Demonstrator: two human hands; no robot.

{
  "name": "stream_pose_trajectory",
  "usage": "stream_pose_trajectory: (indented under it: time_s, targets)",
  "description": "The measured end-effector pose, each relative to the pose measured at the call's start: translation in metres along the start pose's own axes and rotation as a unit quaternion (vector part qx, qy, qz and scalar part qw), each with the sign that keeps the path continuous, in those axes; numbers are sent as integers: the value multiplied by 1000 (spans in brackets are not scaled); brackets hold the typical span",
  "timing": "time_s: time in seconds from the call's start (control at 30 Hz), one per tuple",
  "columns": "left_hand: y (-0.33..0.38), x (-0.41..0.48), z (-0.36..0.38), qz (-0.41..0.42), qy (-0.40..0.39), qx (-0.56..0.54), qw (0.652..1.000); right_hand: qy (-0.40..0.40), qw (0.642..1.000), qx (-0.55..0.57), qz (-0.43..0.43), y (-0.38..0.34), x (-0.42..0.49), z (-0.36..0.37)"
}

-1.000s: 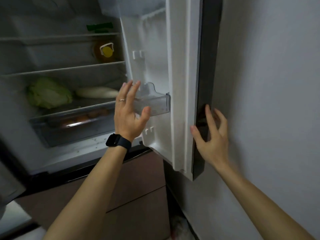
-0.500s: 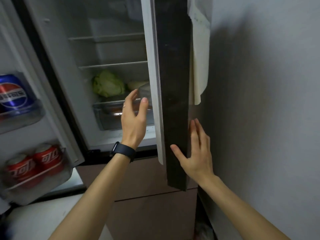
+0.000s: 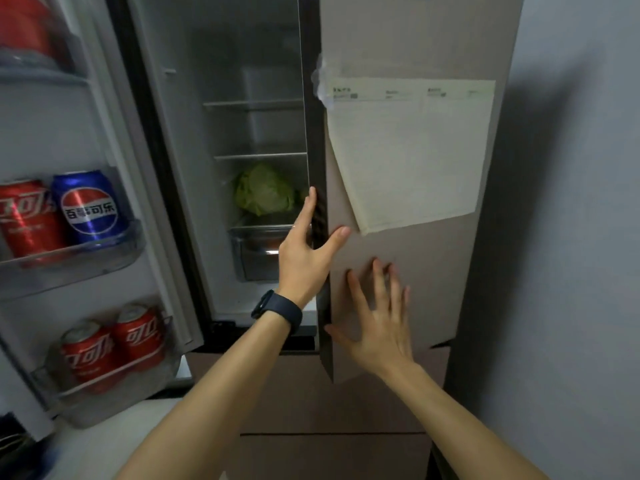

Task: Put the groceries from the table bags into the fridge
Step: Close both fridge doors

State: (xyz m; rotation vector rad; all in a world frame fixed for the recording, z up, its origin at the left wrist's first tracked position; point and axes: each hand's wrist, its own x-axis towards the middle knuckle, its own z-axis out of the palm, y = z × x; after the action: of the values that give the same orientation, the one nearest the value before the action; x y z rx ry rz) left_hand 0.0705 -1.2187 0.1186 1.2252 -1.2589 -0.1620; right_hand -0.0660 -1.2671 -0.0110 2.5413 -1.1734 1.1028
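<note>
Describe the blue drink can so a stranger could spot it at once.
Start at the open left fridge door, whose clear plastic racks hold drink cans. On the middle rack, the blue metal can stands rightmost, beside a red can. Every other can is red.

free: fridge interior [image 3: 242,81] left of right door [image 3: 433,265] | blocked: right half, behind door | shelf: cabbage [image 3: 265,190]
</note>
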Motion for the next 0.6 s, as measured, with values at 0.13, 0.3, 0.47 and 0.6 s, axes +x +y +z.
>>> stream_pose_trajectory:
  time_s: [0.13, 0.3, 0.47, 0.6]
  targets:
    - [-16, 36, -16, -35, -43, -34, 998, -21, 995, -85, -40, 20, 21, 18]
    - [-37, 60, -17, -41, -62, -51, 996, 3, 986, -147, -75, 41, 39, 36]
    - [-50, 66, -2, -45, 3, -60, 997, 7, 986, -158, -53, 35, 49, 47]
    - [-52, 63, 7, -57, 40, -70, 995, -17, 987, -154, -39, 31, 51, 46]
